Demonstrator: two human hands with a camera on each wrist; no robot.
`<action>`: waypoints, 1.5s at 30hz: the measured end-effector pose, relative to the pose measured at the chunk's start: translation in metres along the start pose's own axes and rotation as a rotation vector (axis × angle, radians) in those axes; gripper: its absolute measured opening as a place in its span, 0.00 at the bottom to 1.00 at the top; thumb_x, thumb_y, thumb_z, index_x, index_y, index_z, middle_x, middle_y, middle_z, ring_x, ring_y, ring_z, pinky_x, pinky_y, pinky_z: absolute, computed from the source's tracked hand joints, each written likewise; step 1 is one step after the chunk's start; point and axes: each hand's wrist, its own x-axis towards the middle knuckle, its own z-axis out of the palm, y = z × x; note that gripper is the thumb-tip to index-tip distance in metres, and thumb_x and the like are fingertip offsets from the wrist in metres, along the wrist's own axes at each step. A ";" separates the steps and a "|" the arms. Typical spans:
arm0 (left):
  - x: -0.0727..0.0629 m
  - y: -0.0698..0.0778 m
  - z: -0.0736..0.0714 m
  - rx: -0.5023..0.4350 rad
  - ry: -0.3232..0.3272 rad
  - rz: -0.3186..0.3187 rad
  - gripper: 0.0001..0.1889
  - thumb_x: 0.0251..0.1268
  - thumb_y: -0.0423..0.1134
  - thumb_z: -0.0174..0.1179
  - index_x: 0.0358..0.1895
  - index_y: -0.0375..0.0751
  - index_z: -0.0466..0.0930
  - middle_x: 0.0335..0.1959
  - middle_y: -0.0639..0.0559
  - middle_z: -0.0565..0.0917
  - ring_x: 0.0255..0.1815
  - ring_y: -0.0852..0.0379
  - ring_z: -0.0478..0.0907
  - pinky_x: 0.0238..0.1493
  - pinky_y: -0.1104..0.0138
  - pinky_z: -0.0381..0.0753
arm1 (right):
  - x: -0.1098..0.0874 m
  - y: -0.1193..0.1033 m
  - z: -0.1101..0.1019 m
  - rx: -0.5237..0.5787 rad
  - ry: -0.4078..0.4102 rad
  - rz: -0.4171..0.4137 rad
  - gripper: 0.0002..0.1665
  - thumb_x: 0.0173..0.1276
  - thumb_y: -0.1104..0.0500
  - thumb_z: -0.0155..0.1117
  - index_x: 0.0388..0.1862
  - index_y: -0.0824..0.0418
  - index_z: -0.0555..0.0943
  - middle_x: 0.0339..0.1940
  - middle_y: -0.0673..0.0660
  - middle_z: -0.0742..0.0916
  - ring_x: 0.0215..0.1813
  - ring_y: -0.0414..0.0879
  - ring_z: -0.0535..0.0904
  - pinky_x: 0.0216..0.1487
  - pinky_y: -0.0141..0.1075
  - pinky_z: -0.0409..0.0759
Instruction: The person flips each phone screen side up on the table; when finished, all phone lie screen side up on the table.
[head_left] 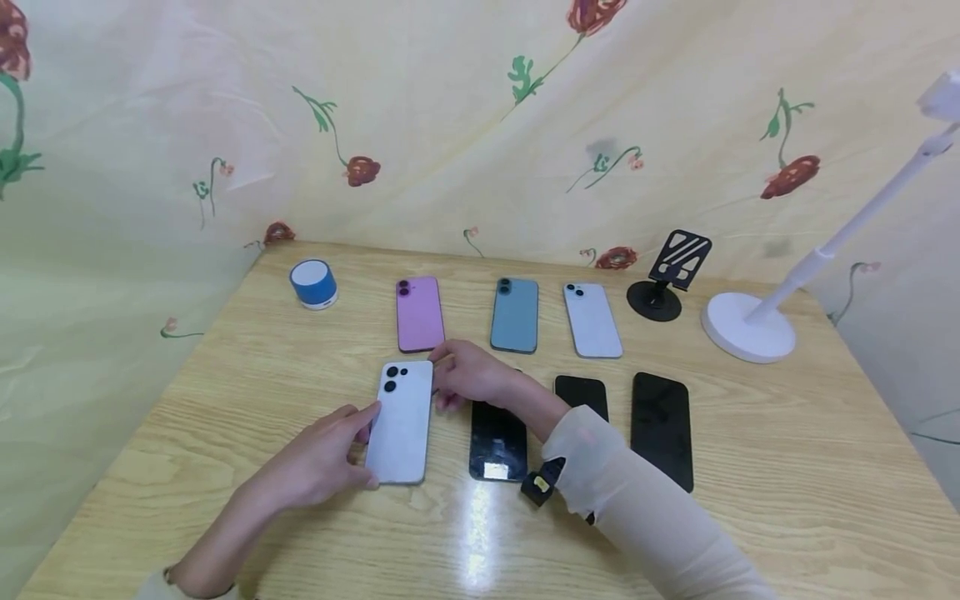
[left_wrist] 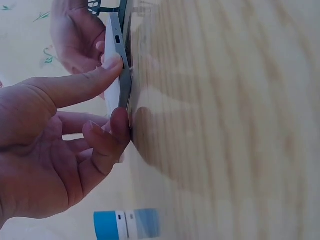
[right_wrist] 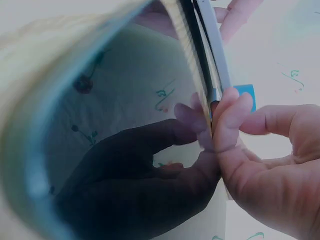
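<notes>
A white phone with dark camera lenses lies back up at the near left of the table. My left hand holds it at the lower left, thumb on the bottom edge beside the port and fingers on the side edge. In the left wrist view the phone's grey edge is close to the tabletop. At the upper right corner my right hand pinches the phone's edge with curled fingers. Under the right wrist lies a dark phone, screen up; its glossy screen mirrors that hand.
Behind are a pink phone, a blue phone and a pale phone, with a black phone stand and a white lamp base to their right. More dark phones lie at right. A blue-and-white cylinder stands back left.
</notes>
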 end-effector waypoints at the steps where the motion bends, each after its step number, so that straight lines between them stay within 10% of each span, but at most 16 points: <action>1: 0.000 0.000 -0.001 0.001 -0.008 -0.006 0.51 0.51 0.40 0.83 0.79 0.32 0.66 0.48 0.51 0.81 0.42 0.57 0.76 0.46 0.60 0.79 | -0.001 0.001 -0.001 0.016 -0.007 -0.007 0.25 0.78 0.73 0.52 0.72 0.71 0.65 0.37 0.60 0.88 0.29 0.44 0.84 0.33 0.33 0.85; 15: 0.001 0.000 -0.009 -0.069 -0.083 0.045 0.49 0.60 0.51 0.78 0.79 0.32 0.66 0.49 0.50 0.80 0.43 0.57 0.75 0.45 0.62 0.77 | -0.006 0.006 -0.003 0.116 0.011 -0.028 0.33 0.69 0.78 0.64 0.69 0.66 0.67 0.40 0.58 0.86 0.32 0.46 0.84 0.35 0.35 0.86; 34: 0.020 0.020 -0.013 -0.115 -0.012 0.087 0.30 0.72 0.60 0.65 0.60 0.36 0.84 0.55 0.40 0.86 0.49 0.52 0.79 0.43 0.60 0.80 | -0.012 0.000 -0.008 0.129 0.062 -0.062 0.31 0.71 0.72 0.67 0.69 0.61 0.68 0.44 0.60 0.86 0.34 0.47 0.86 0.38 0.36 0.87; 45: 0.023 0.022 -0.016 -0.237 -0.070 0.089 0.39 0.75 0.58 0.63 0.76 0.30 0.71 0.62 0.37 0.85 0.43 0.55 0.84 0.41 0.63 0.84 | -0.012 -0.003 -0.004 0.134 0.058 -0.096 0.29 0.72 0.72 0.67 0.68 0.60 0.70 0.46 0.62 0.87 0.37 0.49 0.88 0.41 0.40 0.89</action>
